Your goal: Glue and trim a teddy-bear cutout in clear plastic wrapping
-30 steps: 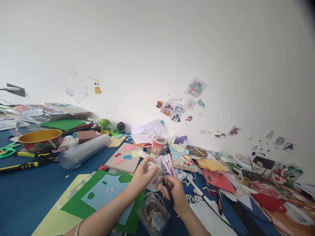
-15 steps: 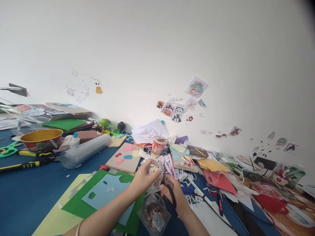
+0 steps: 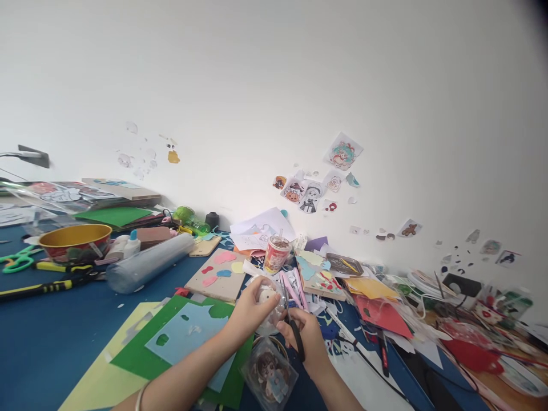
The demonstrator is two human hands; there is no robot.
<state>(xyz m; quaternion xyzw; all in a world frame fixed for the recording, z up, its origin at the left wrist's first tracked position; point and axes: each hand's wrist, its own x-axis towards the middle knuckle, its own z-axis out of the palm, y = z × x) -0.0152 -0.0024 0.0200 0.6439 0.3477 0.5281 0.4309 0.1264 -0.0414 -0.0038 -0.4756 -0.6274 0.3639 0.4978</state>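
My left hand (image 3: pixel 245 313) is closed on a clear plastic sheet with a pale cartoon cutout (image 3: pixel 266 294) inside it. The thumb presses on the front, and the fingers behind are partly hidden. In my right hand (image 3: pixel 311 338) is a pair of scissors (image 3: pixel 296 337) with black handles, blades pointing up and away along the sheet's right edge. I cannot tell whether the blades are parted. Just below the hands lies a clear square sleeve (image 3: pixel 270 374) with a picture of a brown-haired cartoon figure, resting over a round rim.
Beyond the hands stands a red-and-white cup (image 3: pixel 277 254). Green sheets (image 3: pixel 139 354) and a light blue sheet (image 3: pixel 184 342) lie under my left forearm. Leftward are a plastic cylinder (image 3: pixel 149 264), a gold-lined bowl (image 3: pixel 75 235) and green-handled scissors (image 3: pixel 19 260). Paper scraps and cables crowd the right.
My right hand and the scissors have shifted very slightly against the plastic sheet. My left hand keeps its hold. The whole view has moved a little.
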